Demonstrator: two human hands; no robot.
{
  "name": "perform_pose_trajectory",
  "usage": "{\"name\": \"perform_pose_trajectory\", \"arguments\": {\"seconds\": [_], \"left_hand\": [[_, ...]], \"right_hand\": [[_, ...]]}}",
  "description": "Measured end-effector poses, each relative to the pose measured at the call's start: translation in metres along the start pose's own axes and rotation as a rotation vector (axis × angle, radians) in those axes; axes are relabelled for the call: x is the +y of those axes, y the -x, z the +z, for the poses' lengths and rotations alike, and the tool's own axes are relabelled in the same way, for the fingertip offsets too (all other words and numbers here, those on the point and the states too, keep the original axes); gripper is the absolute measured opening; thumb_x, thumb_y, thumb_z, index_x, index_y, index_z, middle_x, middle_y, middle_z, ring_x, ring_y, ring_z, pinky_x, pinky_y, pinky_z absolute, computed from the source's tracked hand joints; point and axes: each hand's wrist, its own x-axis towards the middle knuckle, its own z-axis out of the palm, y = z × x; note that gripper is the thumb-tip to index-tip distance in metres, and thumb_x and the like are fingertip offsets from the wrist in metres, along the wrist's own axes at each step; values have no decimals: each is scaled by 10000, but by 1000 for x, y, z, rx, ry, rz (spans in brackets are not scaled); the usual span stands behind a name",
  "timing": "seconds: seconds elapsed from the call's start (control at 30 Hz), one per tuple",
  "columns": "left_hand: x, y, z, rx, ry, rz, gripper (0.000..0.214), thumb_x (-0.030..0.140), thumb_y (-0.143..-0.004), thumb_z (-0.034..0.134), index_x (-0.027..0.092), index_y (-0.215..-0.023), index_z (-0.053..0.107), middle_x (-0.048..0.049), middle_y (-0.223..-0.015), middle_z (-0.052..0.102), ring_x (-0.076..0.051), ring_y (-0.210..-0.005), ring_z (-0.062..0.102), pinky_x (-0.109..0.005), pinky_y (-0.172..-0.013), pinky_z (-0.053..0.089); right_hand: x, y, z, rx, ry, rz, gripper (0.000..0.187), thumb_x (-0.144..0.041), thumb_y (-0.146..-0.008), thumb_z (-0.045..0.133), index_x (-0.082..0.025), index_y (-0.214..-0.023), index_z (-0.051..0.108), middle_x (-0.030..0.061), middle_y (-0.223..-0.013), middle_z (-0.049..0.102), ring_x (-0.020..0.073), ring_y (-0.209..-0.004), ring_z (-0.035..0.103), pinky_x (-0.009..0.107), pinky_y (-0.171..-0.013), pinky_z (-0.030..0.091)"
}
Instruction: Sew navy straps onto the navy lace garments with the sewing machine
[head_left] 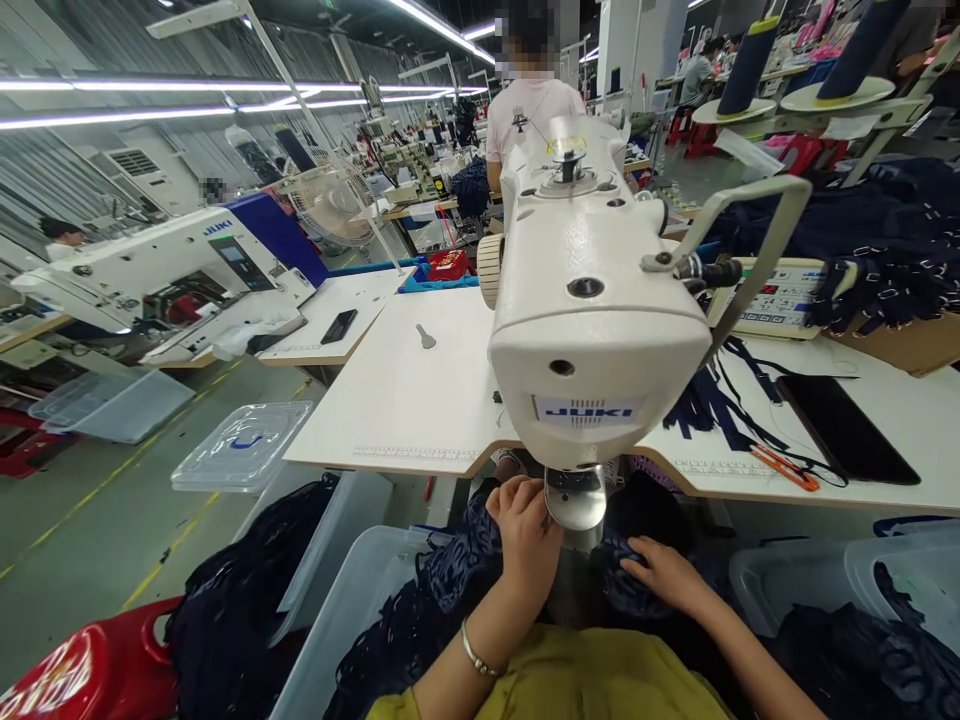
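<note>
A white JUKI sewing machine [585, 300] fills the middle of the head view, its head hanging over dark navy lace fabric [450, 590]. My left hand [525, 530] is curled with fingers closed, pinching the fabric just left of the machine's needle end [575, 500]. My right hand [664, 575] lies flat with fingers stretched out on the dark fabric to the right of the needle end. The needle itself is hidden behind the machine head.
The white table [405, 390] holds a phone [847, 430], orange snips [787, 468], navy straps [712, 400] and a control panel [780, 298]. Clear bins [244, 445] and a red stool [82, 670] stand left. A person in pink [525, 105] stands beyond; another machine [172, 265] stands at left.
</note>
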Motion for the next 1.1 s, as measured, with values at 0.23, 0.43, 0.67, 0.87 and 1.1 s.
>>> {"name": "perform_pose_trajectory", "arguments": {"seconds": [0.23, 0.43, 0.67, 0.87, 1.1], "left_hand": [[7, -4, 12, 41, 19, -128, 130, 115, -803, 533, 212, -721, 559, -22, -789, 570, -219, -811, 507, -374, -784, 339], [-8, -18, 0, -27, 127, -163, 121, 136, -774, 556, 212, -867, 564, -52, -894, 583, -257, -920, 517, -436, -874, 349], [-13, -49, -12, -291, 397, -58, 574, 155, -774, 598, 213, -1330, 469, -129, -1279, 541, -283, -1226, 485, -425, -1011, 401], [-8, -42, -8, -303, 551, -116, 638, 189, -787, 650, 234, -1387, 437, -156, -1409, 431, -335, -1368, 340, -479, -1096, 310], [-13, -26, 3, -443, 842, -320, 545, 413, -894, 609, 222, -1378, 446, -135, -1359, 516, -269, -1198, 542, -362, -947, 473]], "right_hand": [[-25, 43, -69, -14, -346, -68, 488, -561, -943, 394, -157, -963, 668, 83, -937, 707, 257, -921, 661, 354, -835, 526], [-45, 80, -100, 154, -601, -187, 386, -525, -810, 626, -230, -1008, 775, 125, -1184, 698, 335, -1084, 637, 456, -978, 464], [-46, 85, -99, 182, -899, -29, 386, -471, -717, 677, -231, -997, 791, 134, -1185, 703, 360, -1045, 673, 448, -902, 522], [-38, 81, -99, 252, -1013, 64, 364, -408, -701, 677, -236, -1001, 791, 133, -1072, 747, 375, -941, 710, 470, -841, 554], [-46, 78, -99, 358, -1042, 92, 283, -361, -724, 652, -234, -936, 790, 107, -1060, 755, 383, -1022, 684, 464, -849, 567]]}}
